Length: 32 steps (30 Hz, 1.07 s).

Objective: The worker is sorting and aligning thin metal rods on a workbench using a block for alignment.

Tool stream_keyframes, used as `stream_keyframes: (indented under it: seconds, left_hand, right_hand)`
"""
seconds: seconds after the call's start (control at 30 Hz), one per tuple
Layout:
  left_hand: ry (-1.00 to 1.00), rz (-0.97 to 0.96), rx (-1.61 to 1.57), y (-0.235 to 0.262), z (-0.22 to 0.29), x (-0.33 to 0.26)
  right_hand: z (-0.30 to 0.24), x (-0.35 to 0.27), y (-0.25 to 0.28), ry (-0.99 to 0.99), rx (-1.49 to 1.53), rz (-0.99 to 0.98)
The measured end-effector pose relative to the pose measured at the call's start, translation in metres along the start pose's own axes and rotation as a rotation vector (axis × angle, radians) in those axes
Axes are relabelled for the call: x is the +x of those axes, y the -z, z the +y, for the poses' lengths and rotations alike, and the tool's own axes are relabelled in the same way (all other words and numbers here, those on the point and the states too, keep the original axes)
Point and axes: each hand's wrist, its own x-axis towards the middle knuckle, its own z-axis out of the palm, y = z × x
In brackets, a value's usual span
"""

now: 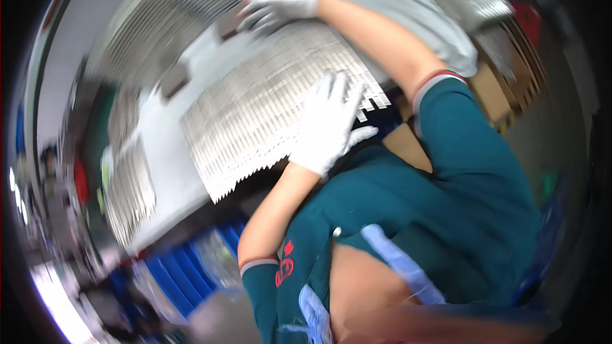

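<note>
My left hand [328, 124], in a white glove, lies flat with its fingers spread on a wide row of thin silvery metal strips [255, 92]. The strips sit side by side along the near edge of a pale, covered table. My right hand [277, 11], also white-gloved and slightly blurred, reaches over to the far side of that row. Its fingers are apart, and the fingertips meet the edge of a dark brown block [229, 26]; a grip on it is not visible. A second brown block [173, 81] stands farther left on the pale cover [167, 153].
More silvery strips [150, 35] are stacked along the far side, and a smaller bundle [131, 181] lies at the left end. Cardboard boxes [494, 92] stand at the right. Blue ridged bins [182, 277] are below the table's left front edge.
</note>
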Motion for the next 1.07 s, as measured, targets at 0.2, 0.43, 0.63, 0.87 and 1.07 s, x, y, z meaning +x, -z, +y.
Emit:
stream_keyframes:
  seconds: [0.2, 0.43, 0.63, 0.87, 1.07]
  left_hand:
    - [-0.194, -0.083, 0.107, -0.025, 0.018, 0.043]
    - [-0.167, -0.063, 0.136, -0.037, 0.008, 0.034]
    - [-0.153, 0.054, 0.081, -0.046, 0.010, 0.039]
    - [-0.065, 0.077, 0.063, -0.046, 0.019, 0.041]
    - [-0.126, 0.022, -0.173, -0.025, 0.023, 0.025]
  right_hand:
    - [0.013, -0.027, 0.016, -0.035, -0.039, 0.098]
    - [0.038, -0.020, 0.016, 0.014, 0.050, 0.110]
    - [0.036, -0.025, 0.008, 0.047, -0.034, 0.196]
    - [0.028, -0.039, 0.006, 0.077, 0.011, 0.196]
    - [0.027, -0.012, -0.018, 0.111, -0.083, 0.015]
